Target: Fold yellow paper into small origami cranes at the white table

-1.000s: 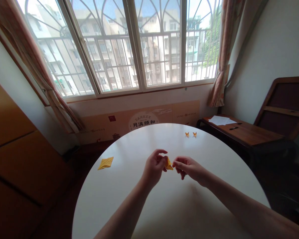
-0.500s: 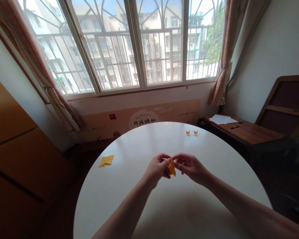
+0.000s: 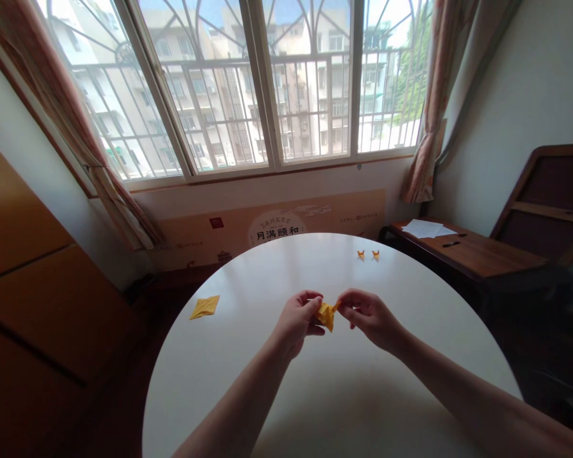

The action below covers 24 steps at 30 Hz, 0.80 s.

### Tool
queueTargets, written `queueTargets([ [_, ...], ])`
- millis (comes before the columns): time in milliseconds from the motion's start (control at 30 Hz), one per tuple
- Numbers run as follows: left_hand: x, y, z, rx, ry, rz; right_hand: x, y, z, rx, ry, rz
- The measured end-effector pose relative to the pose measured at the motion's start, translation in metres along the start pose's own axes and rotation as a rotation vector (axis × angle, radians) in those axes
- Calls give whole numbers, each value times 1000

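Note:
A small piece of folded yellow paper (image 3: 327,315) is held above the round white table (image 3: 363,394). My left hand (image 3: 302,321) pinches its left side between thumb and fingers. At the upper right, a narrow tip of the paper sits between the thumb and fingertips of my right hand (image 3: 367,315). Fingers partly cover both ends of the paper, while one pointed corner hangs downward.
Two small folded paper figures (image 3: 361,254) stand near the table's far edge. A flat yellow paper sheet (image 3: 204,307) lies at the left. Beyond the table on the right are a wooden chair (image 3: 482,248) with white papers (image 3: 424,228) and a barred window behind.
The folded paper has turned and shows more of its body. My right hand has drawn slightly right, with a narrow tip stretched toward it; the hands are a little farther apart.

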State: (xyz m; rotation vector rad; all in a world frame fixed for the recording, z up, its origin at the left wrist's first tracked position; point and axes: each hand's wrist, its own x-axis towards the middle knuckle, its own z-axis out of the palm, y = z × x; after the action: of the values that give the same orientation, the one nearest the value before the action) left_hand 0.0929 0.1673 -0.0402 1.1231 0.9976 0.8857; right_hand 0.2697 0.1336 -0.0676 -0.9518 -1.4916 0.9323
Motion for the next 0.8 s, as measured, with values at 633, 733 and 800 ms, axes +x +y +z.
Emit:
queueTargets([
  [633, 3, 6, -6, -97, 34, 84, -3, -9, -5, -313, -109, -162],
  [733, 3, 7, -7, -63, 43, 159, 1, -2, -2, -86, -103, 103],
  [800, 1, 8, -7, -32, 23, 200, 4, -1, -2, 83, -109, 278],
])
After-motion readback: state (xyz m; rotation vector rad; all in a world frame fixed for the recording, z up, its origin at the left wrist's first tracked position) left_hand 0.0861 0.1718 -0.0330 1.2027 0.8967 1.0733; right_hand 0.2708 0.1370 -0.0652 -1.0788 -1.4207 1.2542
